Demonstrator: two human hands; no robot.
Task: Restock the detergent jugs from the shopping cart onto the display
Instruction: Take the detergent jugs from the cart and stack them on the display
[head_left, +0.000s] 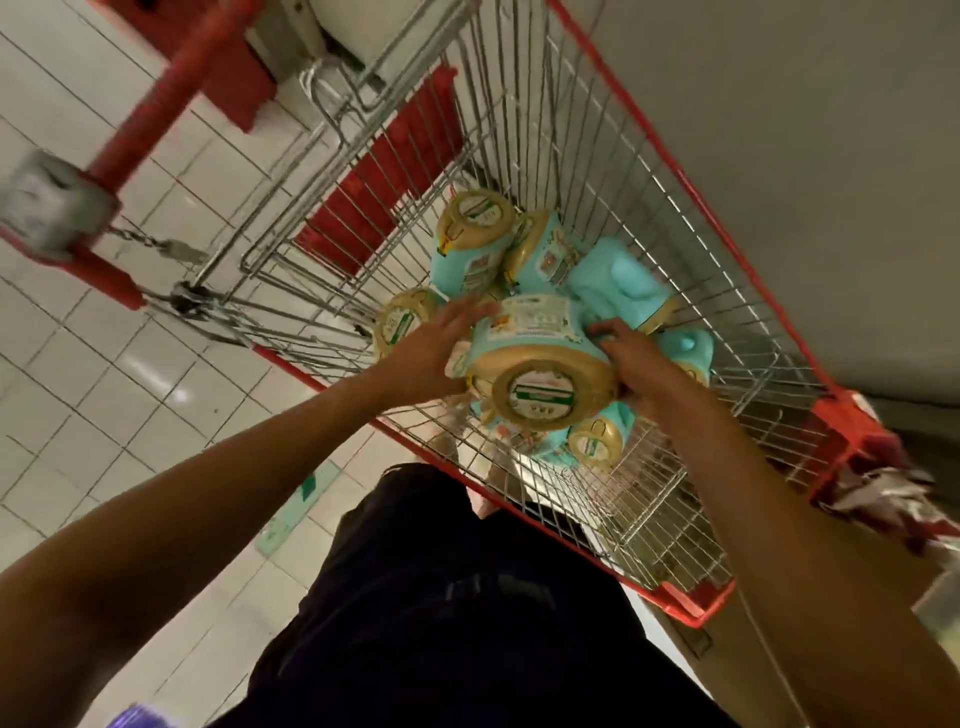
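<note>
Dark trousers (441, 597) nearest; person stands at side rim of shopping cart (680, 176). Both forearms reach into wire basket. Left hand (434, 353) lies flat against left side of teal detergent jug (535, 332), fingers straight, pressing. Right hand (631, 364) on opposite side, fingers curled round jug body. Jug lies on its side between palms, tan cap (540, 402) toward camera. Remaining jugs (472, 234) heaped in basket beneath and beyond, several tipped over. Red handle (150, 114) blurred, far left. White tiled floor (104, 364) under cart.
</note>
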